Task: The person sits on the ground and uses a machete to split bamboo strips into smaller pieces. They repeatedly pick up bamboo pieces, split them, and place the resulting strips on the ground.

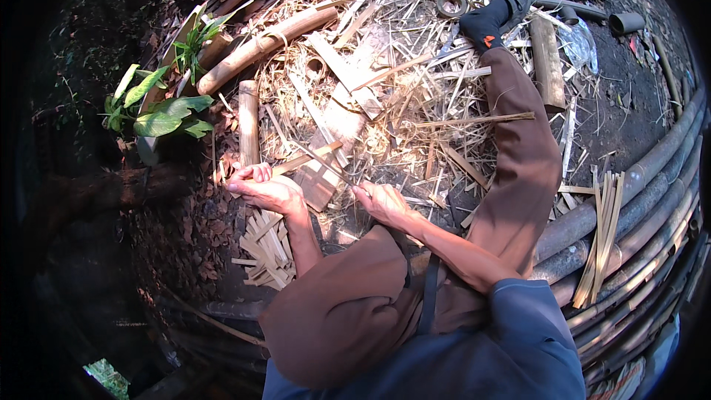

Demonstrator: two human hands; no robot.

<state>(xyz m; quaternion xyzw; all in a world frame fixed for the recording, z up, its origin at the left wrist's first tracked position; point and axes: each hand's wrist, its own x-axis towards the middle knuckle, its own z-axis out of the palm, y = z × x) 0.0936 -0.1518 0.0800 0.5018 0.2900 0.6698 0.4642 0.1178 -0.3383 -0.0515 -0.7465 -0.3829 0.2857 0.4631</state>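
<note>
My left hand (272,192) is closed around one end of a split bamboo strip (296,162), palm turned upward. The strip slants up and to the right from its fingers. In my right hand (384,204) is the handle end of a thin, dark-bladed knife (335,170). Its blade points up and to the left and crosses the strip; whether the edge touches it I cannot tell. Beneath them lies a flat wooden board (318,187). Below my left wrist sits a pile of short bamboo strips (268,246).
Shavings (415,96) cover the ground ahead. My outstretched leg (522,155) lies at right, beside a split log (546,63). Long bamboo poles (570,233) curve along the right, a bundle of strips (603,233) on them. A bamboo pole (266,44) and leafy plant (167,115) stand left.
</note>
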